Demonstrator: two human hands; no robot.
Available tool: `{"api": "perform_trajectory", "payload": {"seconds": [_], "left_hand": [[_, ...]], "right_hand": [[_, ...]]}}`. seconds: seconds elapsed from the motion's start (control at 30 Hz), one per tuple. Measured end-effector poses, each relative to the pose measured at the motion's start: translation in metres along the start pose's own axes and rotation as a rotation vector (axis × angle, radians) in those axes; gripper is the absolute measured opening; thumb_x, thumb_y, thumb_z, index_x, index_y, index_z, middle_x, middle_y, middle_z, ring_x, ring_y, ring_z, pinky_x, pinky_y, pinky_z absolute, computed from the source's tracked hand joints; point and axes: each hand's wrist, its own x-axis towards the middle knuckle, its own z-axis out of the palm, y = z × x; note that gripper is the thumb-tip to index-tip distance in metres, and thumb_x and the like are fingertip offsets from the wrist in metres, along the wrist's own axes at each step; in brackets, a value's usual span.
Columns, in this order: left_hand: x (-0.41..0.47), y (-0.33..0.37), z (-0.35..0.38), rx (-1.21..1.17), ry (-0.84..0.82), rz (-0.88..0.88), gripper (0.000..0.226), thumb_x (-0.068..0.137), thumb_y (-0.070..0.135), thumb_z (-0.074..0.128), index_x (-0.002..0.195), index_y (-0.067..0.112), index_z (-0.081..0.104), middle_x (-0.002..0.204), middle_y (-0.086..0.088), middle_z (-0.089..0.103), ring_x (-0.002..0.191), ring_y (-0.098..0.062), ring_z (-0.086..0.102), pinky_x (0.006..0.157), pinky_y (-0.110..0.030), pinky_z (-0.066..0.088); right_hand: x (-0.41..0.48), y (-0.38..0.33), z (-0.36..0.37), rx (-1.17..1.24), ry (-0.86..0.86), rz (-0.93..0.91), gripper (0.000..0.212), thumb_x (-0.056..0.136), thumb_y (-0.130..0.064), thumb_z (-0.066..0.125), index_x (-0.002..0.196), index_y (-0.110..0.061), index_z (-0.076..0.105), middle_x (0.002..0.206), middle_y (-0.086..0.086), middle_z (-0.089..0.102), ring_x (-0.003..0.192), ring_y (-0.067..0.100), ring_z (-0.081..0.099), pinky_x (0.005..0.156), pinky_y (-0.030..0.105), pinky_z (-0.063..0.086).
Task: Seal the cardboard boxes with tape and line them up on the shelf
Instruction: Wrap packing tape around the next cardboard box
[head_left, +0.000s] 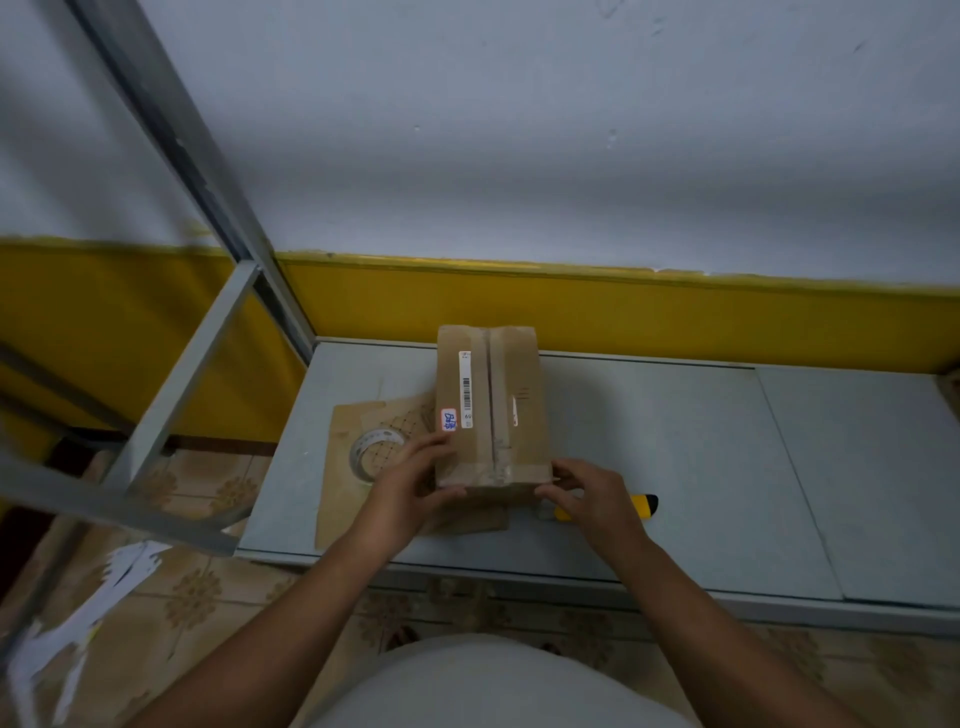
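The cardboard box (491, 410) stands on the grey shelf (675, 447), near its left end, with its long side running away from the person. The two top flaps meet along a centre seam. Strips of brown tape lie along both sides of the seam and across the near end. Whether the seam itself is fully covered cannot be determined. A white barcode label (466, 389) is on the left flap, and a small red-edged sticker (448, 420) sits just beside its near end.

The left hand (410, 483) grips the near left corner of the box, with the fingers curled over the top edge and the thumb against the near face. The right hand (587, 499) holds the near right corner, with the fingertips and thumb drawn close together on the edge of the box.

A flat cardboard sheet (348, 514) lies on the shelf to the left of the box and partly under it. A roll of clear tape (371, 454) lies flat on this sheet, just beside the left hand. A yellow utility knife (641, 506) lies on the shelf behind the right hand, which partly covers it.

A grey metal frame (171, 130) rises at the left end of the shelf. White paper scraps (119, 571) lie on the patterned tile floor (197, 597) below.
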Motion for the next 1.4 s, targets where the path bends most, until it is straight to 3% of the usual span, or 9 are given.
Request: {"api": "perform_trajectory", "payload": {"seconds": [0.23, 0.37, 0.53, 0.7, 0.83, 0.93, 1.07, 1.27, 1.4], "left_hand": [[-0.005, -0.004, -0.01, 0.095, -0.024, 0.089, 0.059, 0.091, 0.025, 0.082, 0.145, 0.031, 0.059, 0.155, 0.023, 0.042, 0.143, 0.005, 0.04, 0.117, -0.026, 0.044], [-0.009, -0.002, -0.008, 0.042, 0.044, -0.027, 0.066, 0.09, 0.028, 0.082, 0.146, 0.039, 0.049, 0.144, 0.025, 0.049, 0.135, 0.005, 0.046, 0.11, -0.035, 0.053], [-0.006, 0.01, -0.002, -0.08, 0.05, -0.135, 0.086, 0.085, 0.019, 0.088, 0.151, 0.038, 0.035, 0.138, 0.033, 0.047, 0.129, 0.021, 0.045, 0.108, -0.021, 0.051], [0.004, 0.024, 0.016, -0.091, 0.122, -0.121, 0.098, 0.073, 0.052, 0.093, 0.152, 0.038, 0.037, 0.142, 0.019, 0.053, 0.128, 0.003, 0.054, 0.102, -0.023, 0.053], [0.01, 0.014, 0.021, -0.014, 0.163, -0.148, 0.097, 0.069, 0.07, 0.087, 0.148, 0.041, 0.039, 0.142, 0.013, 0.05, 0.126, -0.009, 0.056, 0.1, -0.04, 0.059], [0.01, 0.006, 0.017, 0.062, 0.13, -0.131, 0.097, 0.068, 0.064, 0.09, 0.148, 0.039, 0.04, 0.143, 0.01, 0.046, 0.128, -0.014, 0.054, 0.102, -0.044, 0.057], [0.01, 0.004, 0.013, 0.117, 0.134, -0.104, 0.095, 0.07, 0.051, 0.093, 0.149, 0.037, 0.043, 0.143, 0.009, 0.049, 0.127, -0.007, 0.048, 0.106, -0.035, 0.052], [0.005, 0.004, 0.015, 0.101, 0.119, -0.111, 0.081, 0.078, 0.048, 0.09, 0.145, 0.039, 0.046, 0.136, 0.013, 0.049, 0.124, -0.008, 0.053, 0.101, -0.03, 0.054], [-0.001, 0.007, 0.006, -0.019, 0.13, -0.172, 0.067, 0.081, 0.026, 0.091, 0.135, 0.036, 0.053, 0.125, 0.028, 0.06, 0.117, 0.014, 0.059, 0.096, -0.013, 0.053]], "right_hand": [[-0.011, 0.007, 0.006, -0.064, 0.085, -0.12, 0.041, 0.09, -0.017, 0.079, 0.13, -0.016, 0.069, 0.113, -0.006, 0.072, 0.1, -0.005, 0.066, 0.09, 0.012, 0.051], [-0.011, 0.003, 0.006, -0.042, 0.109, -0.11, 0.041, 0.091, -0.014, 0.077, 0.131, -0.018, 0.068, 0.117, -0.005, 0.072, 0.103, 0.0, 0.067, 0.094, 0.022, 0.056], [-0.011, -0.007, 0.005, 0.053, 0.052, -0.033, 0.052, 0.089, -0.021, 0.08, 0.138, -0.026, 0.06, 0.126, -0.009, 0.067, 0.112, -0.004, 0.063, 0.098, 0.022, 0.055], [-0.002, -0.019, 0.022, -0.011, 0.084, 0.118, 0.079, 0.073, -0.066, 0.081, 0.136, -0.027, 0.055, 0.125, -0.013, 0.059, 0.11, 0.002, 0.061, 0.09, 0.022, 0.057], [0.004, -0.02, 0.031, -0.061, 0.126, 0.152, 0.074, 0.074, -0.067, 0.08, 0.131, -0.026, 0.055, 0.122, -0.01, 0.06, 0.106, 0.006, 0.062, 0.086, 0.022, 0.057], [0.003, -0.014, 0.03, -0.117, 0.115, 0.139, 0.075, 0.075, -0.066, 0.079, 0.132, -0.024, 0.057, 0.121, -0.007, 0.061, 0.104, 0.009, 0.063, 0.085, 0.026, 0.059], [-0.001, -0.007, 0.029, -0.139, 0.127, 0.116, 0.079, 0.073, -0.073, 0.075, 0.133, -0.025, 0.058, 0.12, -0.009, 0.06, 0.1, 0.007, 0.063, 0.083, 0.029, 0.061], [-0.001, -0.016, 0.034, -0.094, 0.164, 0.162, 0.064, 0.078, -0.055, 0.083, 0.129, -0.025, 0.06, 0.117, -0.011, 0.061, 0.099, 0.006, 0.062, 0.082, 0.024, 0.058], [-0.003, -0.011, 0.026, 0.009, 0.143, 0.126, 0.055, 0.083, -0.041, 0.084, 0.132, -0.024, 0.065, 0.118, -0.014, 0.065, 0.102, 0.001, 0.064, 0.086, 0.012, 0.053]]}}
